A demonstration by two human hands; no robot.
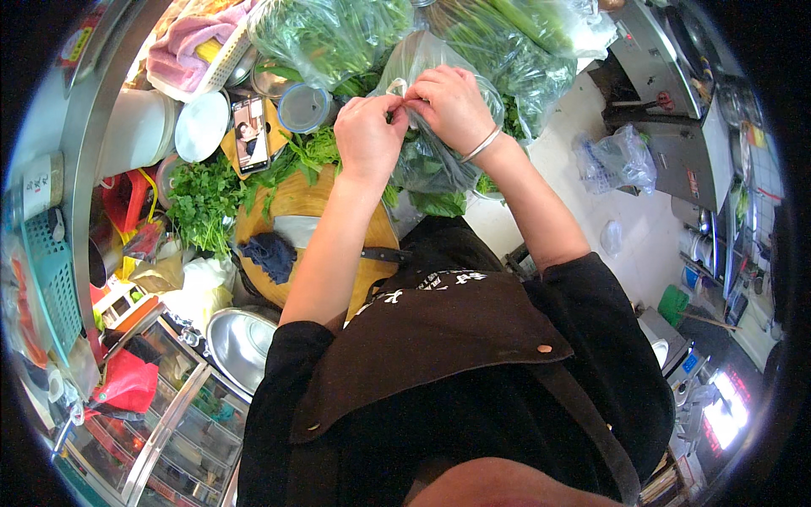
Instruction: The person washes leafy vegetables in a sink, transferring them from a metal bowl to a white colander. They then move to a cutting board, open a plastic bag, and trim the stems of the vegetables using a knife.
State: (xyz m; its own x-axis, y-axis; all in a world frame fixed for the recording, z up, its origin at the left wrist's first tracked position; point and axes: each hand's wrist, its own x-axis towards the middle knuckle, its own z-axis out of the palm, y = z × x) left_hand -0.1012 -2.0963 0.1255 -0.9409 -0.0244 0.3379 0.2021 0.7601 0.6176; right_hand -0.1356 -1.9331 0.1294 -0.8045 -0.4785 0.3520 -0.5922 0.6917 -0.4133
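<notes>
Between my two hands hangs a clear plastic bag [437,168] with leafy greens inside. My left hand [370,133] pinches the gathered plastic near its twisted handle loop. My right hand [453,104], with a silver bangle at the wrist, grips the same spot, and the fingertips of both hands meet there. Below my left forearm is a round wooden chopping board [329,269]. On it lie a cleaver with a black handle [385,255] and a dark crumpled cloth [271,255]. Part of the cleaver's blade is hidden by my forearm.
Bagged greens [336,38] and long-stemmed vegetables [507,38] lie beyond my hands. Left are loose herbs [203,199], a phone [250,136], a blue-rimmed container [304,108] and white lids [203,127]. A metal bowl [244,345] stands near my left elbow. A plastic bag [618,158] is at right.
</notes>
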